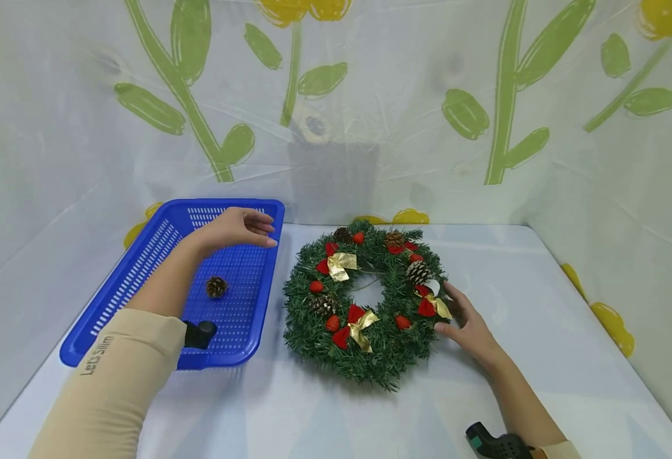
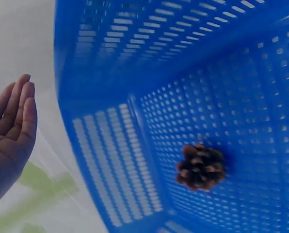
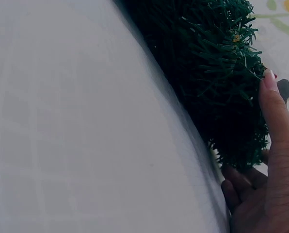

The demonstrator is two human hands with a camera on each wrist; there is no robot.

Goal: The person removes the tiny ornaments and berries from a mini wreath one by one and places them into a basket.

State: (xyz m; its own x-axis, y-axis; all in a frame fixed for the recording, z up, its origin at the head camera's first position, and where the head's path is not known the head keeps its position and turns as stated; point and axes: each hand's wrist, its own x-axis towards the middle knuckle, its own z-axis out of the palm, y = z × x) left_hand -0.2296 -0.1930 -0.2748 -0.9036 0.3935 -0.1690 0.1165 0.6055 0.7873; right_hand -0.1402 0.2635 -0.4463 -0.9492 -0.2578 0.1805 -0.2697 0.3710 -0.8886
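My left hand (image 1: 234, 228) hovers over the far right part of a blue plastic basket (image 1: 244, 312), its fingers loosely bent and holding nothing. A brown pine cone (image 1: 217, 287) lies on the basket floor, also visible as a pine cone (image 2: 201, 167) in the left wrist view. To the right of the basket, a green Christmas wreath (image 1: 313, 344) lies on the table, trimmed with pine cones, red berries and red-and-gold bows. My right hand (image 1: 474, 328) grips its right edge, thumb (image 3: 275, 107) at the outer side and fingers low beneath the greenery. A small white piece (image 1: 433, 287) shows beside that hand.
The white table (image 1: 542, 287) extends right and in front of the wreath. A pale curtain (image 1: 399, 127) with printed plants hangs behind and at both sides. Dark wrist cameras sit on both forearms, the right camera (image 1: 499, 443) near the front edge of view.
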